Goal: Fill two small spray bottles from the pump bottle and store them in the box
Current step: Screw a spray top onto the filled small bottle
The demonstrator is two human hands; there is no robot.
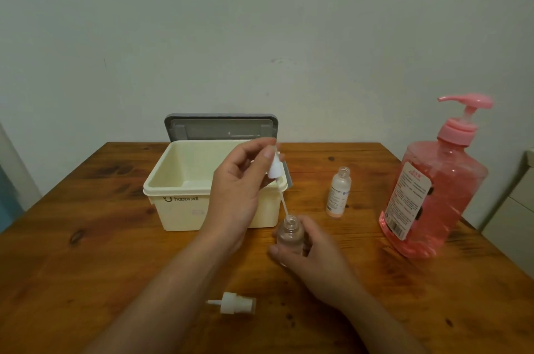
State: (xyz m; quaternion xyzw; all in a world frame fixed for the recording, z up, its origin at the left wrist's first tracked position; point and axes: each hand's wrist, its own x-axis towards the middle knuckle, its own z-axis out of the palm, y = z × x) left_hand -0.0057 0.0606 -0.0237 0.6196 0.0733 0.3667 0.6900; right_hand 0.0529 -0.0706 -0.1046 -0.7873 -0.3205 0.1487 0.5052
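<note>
My right hand (313, 255) grips a small clear spray bottle (290, 234) upright on the wooden table (86, 267); pinkish liquid shows inside. Above it my left hand (239, 183) pinches a white spray head (274, 166), whose thin tube reaches down to the bottle's open neck. A second small bottle (338, 192) with a label stands uncapped to the right. Another white spray head (232, 303) lies on its side near the table's front. The big pink pump bottle (433, 192) stands at the far right. The cream box (179, 189) sits open behind my hands, nothing visible inside.
The box's grey lid (221, 126) stands raised against the wall behind it. A pale cabinet (517, 209) is beside the table's right edge. Bare wood stretches to the left of the box and along the front.
</note>
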